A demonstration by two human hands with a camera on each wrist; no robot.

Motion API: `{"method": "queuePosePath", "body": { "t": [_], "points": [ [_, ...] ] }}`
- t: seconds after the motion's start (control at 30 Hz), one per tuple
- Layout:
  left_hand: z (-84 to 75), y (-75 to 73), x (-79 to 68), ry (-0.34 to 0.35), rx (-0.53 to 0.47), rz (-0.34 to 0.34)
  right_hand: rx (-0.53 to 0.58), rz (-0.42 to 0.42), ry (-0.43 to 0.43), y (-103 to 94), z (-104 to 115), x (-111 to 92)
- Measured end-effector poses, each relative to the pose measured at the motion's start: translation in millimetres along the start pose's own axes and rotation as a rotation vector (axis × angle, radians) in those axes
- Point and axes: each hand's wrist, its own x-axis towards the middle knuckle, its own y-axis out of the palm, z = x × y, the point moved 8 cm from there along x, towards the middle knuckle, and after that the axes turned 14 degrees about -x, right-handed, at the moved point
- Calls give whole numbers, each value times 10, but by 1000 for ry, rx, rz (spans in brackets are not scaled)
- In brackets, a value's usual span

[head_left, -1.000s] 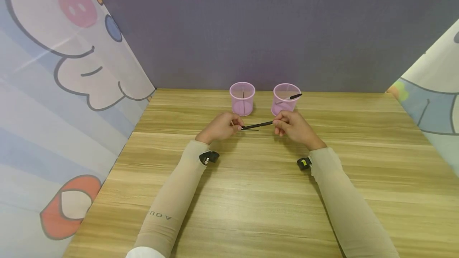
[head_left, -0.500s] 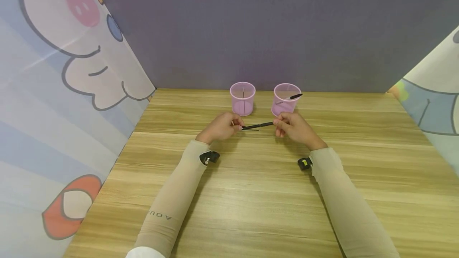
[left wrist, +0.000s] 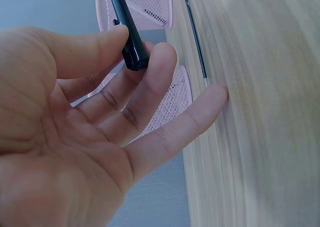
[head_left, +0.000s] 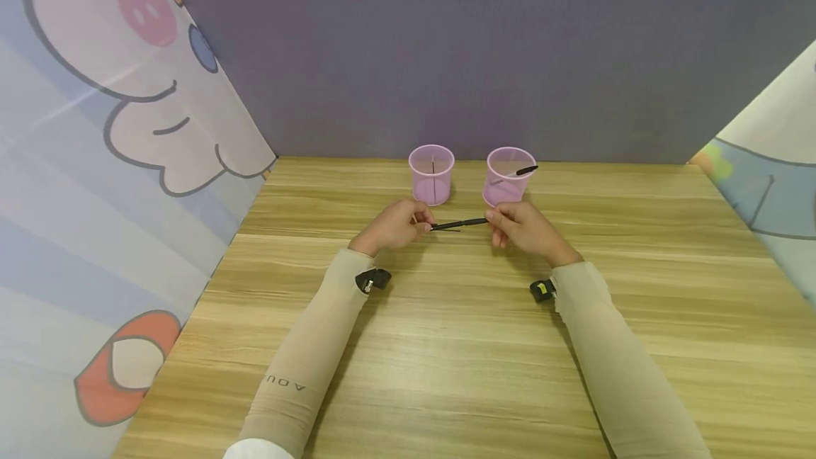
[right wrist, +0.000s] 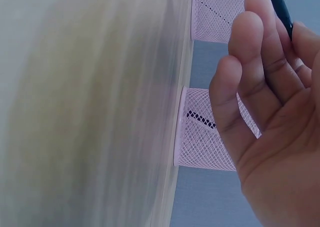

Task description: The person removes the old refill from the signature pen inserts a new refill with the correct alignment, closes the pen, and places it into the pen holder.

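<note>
A black pen [head_left: 459,224] is held level between both hands, just in front of two pink mesh pen cups. My left hand [head_left: 397,224] pinches its left end between thumb and fingers. In the left wrist view the pen's blunt end [left wrist: 134,57] pokes out past the fingertips. The pen's right end is pinched by my right hand [head_left: 523,227], the other fingers loosely bent. On the table under the pen lies a thin pen refill [left wrist: 196,37]; the left little finger overlaps its near end in that view.
The left pen cup [head_left: 421,187] has a thin dark stick upright in it. In the right pen cup [head_left: 496,194] leans a pen with a black end [head_left: 527,170] over the rim. A grey wall [head_left: 484,55] rises behind the wooden table [head_left: 459,360]; printed cloth [head_left: 57,232] borders the left.
Both hands keep their hold on the pen. The right hand has shifted very slightly toward me; the cups and the refill stay where they were.
</note>
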Motion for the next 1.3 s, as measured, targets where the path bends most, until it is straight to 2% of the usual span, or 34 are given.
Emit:
{"method": "queuePosePath", "body": {
  "t": [0.83,1.2,1.3],
  "points": [
    [8,5,15,-9,1,-3,51,30,42,25,-28,6],
    [24,-17,6,-12,-26,-4,0,-2,57,-96,-28,-36],
    [31,-18,4,-15,-39,-5,16,-3,72,-121,-25,-51]
  ]
}}
